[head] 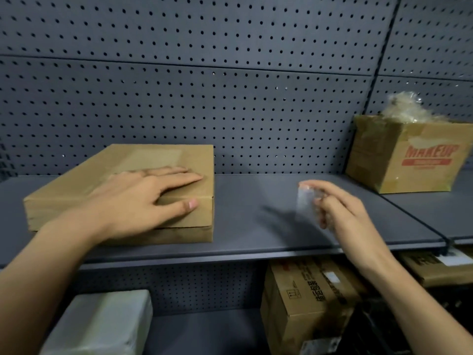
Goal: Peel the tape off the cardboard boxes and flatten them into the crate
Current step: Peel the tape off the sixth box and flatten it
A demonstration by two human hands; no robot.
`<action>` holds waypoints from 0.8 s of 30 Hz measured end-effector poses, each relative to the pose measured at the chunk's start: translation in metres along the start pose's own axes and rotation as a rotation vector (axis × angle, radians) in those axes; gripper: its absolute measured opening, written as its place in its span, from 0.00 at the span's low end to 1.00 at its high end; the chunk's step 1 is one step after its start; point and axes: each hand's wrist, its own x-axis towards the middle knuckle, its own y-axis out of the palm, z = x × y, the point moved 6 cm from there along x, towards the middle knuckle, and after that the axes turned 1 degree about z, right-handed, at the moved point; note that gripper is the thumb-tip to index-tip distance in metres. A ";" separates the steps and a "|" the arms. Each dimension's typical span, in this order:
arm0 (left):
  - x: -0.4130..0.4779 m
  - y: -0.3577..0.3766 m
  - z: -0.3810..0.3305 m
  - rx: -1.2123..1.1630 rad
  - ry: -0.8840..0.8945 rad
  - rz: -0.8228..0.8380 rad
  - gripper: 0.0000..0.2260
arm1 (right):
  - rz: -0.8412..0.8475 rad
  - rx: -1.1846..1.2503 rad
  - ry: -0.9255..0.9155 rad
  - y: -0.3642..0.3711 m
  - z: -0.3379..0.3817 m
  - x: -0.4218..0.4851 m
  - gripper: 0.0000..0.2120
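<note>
Left hand [138,201] on box [158,157], right hand [343,213] pinching tape [304,201], printed carton [409,160] beyond

the left hand [143,198] lies flat on a shallow cardboard box [122,175] on the grey shelf [256,226]; the right hand [340,211] pinches a clear tape strip [304,203] beside it.

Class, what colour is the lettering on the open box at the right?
Red lettering, seen in the head view.

Bare shelf [256,201] between flat box [143,162] and, seemingly, open box [409,155].
</note>
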 end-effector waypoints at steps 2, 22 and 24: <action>-0.005 -0.002 0.005 -0.063 0.029 0.018 0.32 | 0.033 0.019 0.002 0.013 0.007 -0.001 0.12; -0.008 -0.013 -0.034 -0.107 -0.238 0.049 0.39 | 0.142 0.121 0.136 0.088 -0.002 0.061 0.12; -0.006 -0.005 -0.044 -0.089 -0.233 0.106 0.37 | 0.192 0.112 0.161 0.091 0.004 0.064 0.13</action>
